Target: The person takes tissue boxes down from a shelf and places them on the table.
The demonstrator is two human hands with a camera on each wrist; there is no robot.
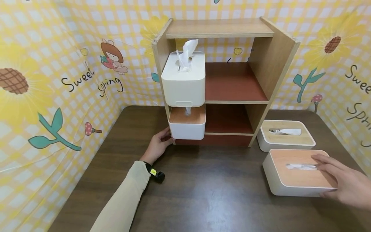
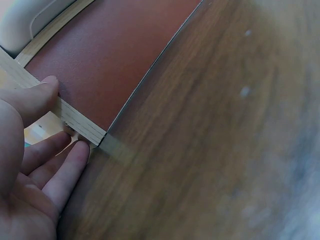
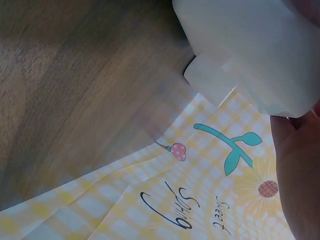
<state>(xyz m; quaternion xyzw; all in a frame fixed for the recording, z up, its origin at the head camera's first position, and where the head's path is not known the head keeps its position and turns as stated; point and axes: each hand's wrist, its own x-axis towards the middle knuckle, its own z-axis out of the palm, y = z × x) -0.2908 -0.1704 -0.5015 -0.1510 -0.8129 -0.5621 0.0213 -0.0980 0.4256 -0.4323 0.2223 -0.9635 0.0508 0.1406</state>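
My left hand (image 1: pixel 156 146) grips the lower front edge of the left side panel of a small wooden shelf (image 1: pixel 236 83). In the left wrist view the thumb lies over the panel's edge (image 2: pixel 77 117) and the fingers are on its outer side. My right hand (image 1: pixel 349 182) holds a white tissue box (image 1: pixel 298 177) with a light wooden lid by its right end, fingers on the lid and thumb low on the side. That box is a little in front of another tissue box (image 1: pixel 284 139) with a paler lid, and partly overlaps it in the head view.
On the shelf's left side, an all-white tissue box (image 1: pixel 183 90) with tissue sticking up occupies the upper level. A white box with a wooden lid (image 1: pixel 186 130) sits below it. Behind the dark wooden table (image 1: pixel 203 193) hangs a yellow checked cloth (image 1: pixel 133 93).
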